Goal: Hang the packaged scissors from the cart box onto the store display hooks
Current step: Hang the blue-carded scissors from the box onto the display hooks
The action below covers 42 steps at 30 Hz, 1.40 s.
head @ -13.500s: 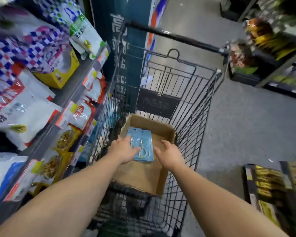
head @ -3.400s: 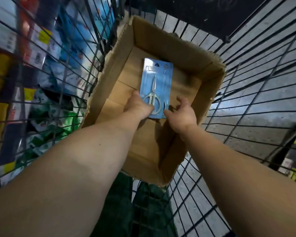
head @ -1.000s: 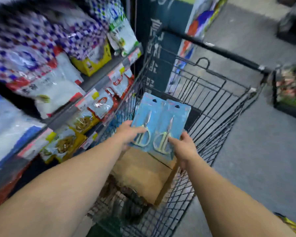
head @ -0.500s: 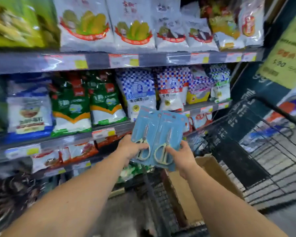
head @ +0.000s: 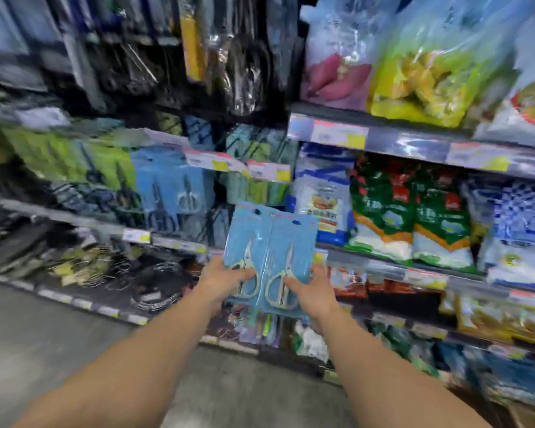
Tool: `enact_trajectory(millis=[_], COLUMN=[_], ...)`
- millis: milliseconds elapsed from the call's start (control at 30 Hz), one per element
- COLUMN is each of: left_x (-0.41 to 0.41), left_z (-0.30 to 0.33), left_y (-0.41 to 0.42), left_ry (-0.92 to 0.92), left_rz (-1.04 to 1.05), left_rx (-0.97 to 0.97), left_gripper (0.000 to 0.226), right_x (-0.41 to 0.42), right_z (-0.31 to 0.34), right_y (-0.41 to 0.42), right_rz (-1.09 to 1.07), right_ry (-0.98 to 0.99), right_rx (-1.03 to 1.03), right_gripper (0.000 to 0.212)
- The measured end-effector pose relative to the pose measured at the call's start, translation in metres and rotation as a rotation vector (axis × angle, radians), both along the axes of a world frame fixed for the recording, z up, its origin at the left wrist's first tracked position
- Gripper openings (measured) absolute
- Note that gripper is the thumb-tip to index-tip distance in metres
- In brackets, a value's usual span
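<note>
Two blue scissor packs are fanned side by side in front of me, the left scissor pack [head: 246,239] and the right scissor pack [head: 292,242], each showing silver scissors. My left hand [head: 221,278] grips the bottom of the left one and my right hand [head: 314,293] grips the bottom of the right one. Behind and up to the left, matching blue scissor packs hang on the display [head: 175,188]. The picture is blurred by motion, so the hooks themselves cannot be made out.
Green packaged tools [head: 74,156] hang left of the blue display, and dark utensils [head: 241,57] hang above. Shelves with food bags [head: 411,217] fill the right side. A price-tag rail [head: 352,134] runs along the shelf edge. Grey floor [head: 44,329] lies at lower left.
The view has swung left from the food shelves to the hanging tool display. The cart and box have left the view. Both hands still hold the two packs, fanned the same way.
</note>
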<state>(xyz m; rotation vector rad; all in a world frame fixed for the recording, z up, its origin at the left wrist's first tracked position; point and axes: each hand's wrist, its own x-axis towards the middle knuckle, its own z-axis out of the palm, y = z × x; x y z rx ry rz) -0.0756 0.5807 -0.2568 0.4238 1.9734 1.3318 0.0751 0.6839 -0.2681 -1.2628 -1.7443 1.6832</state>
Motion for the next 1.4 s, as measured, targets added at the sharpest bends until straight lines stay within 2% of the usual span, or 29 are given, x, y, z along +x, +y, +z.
enact_trajectory(millis=[167, 333, 467, 533, 600, 700, 800, 833, 867, 967, 1133, 1267, 1400], left_x=[-0.116, -0.173, -0.195, -0.206, -0.216, -0.233, -0.247, -0.253, -0.257, -0.271, -0.283, -0.287, -0.286], left_z=[-0.002, 0.006, 0.003, -0.005, -0.008, -0.017, -0.018, -0.02, -0.02, -0.021, -0.025, -0.025, -0.021], left_y=[-0.087, -0.13, -0.148, -0.154, -0.159, -0.161, -0.158, -0.156, -0.154, -0.143, -0.119, -0.1, -0.08], left_ry=[-0.047, -0.085, -0.076, -0.079, -0.099, -0.131, -0.131, -0.127, -0.122, -0.102, -0.111, -0.154, -0.155], left_rz=[0.171, 0.245, 0.26, 0.266, 0.288, 0.34, 0.371, 0.384, 0.386, 0.382, 0.355, 0.337, 0.331], left_rx=[0.026, 0.07, 0.077, 0.055, 0.069, 0.077, 0.088, 0.08, 0.082, 0.056, 0.031, 0.02, 0.025], left_gripper=[0.021, 0.03, 0.028, 0.035, 0.029, 0.028, 0.029, 0.029, 0.028, 0.035, 0.043, 0.043, 0.031], right_x=[-0.123, -0.188, -0.22, -0.233, -0.246, -0.264, -0.279, -0.285, -0.291, -0.307, -0.321, -0.328, -0.336], right_z=[-0.004, 0.006, 0.008, 0.008, 0.009, 0.009, 0.012, 0.012, 0.015, 0.014, 0.017, 0.007, -0.002], right_y=[-0.074, -0.104, -0.114, -0.117, -0.117, -0.108, -0.089, -0.082, -0.077, -0.064, -0.034, -0.017, -0.007], right_rz=[0.156, 0.224, 0.227, 0.207, 0.188, 0.165, 0.143, 0.124, 0.106, 0.081, 0.09, 0.096, 0.093], right_ry=[0.017, 0.002, 0.006, 0.005, -0.003, -0.017, 0.008, 0.014, 0.015, 0.006, 0.033, -0.001, -0.044], right_rx=[-0.009, 0.007, -0.029, -0.05, -0.057, -0.069, -0.058, -0.062, -0.069, -0.043, 0.008, 0.053, 0.052], right_gripper=[0.043, 0.025, 0.038, 0.04, 0.045, 0.059, 0.035, 0.033, 0.036, 0.063, 0.07, 0.045, 0.039])
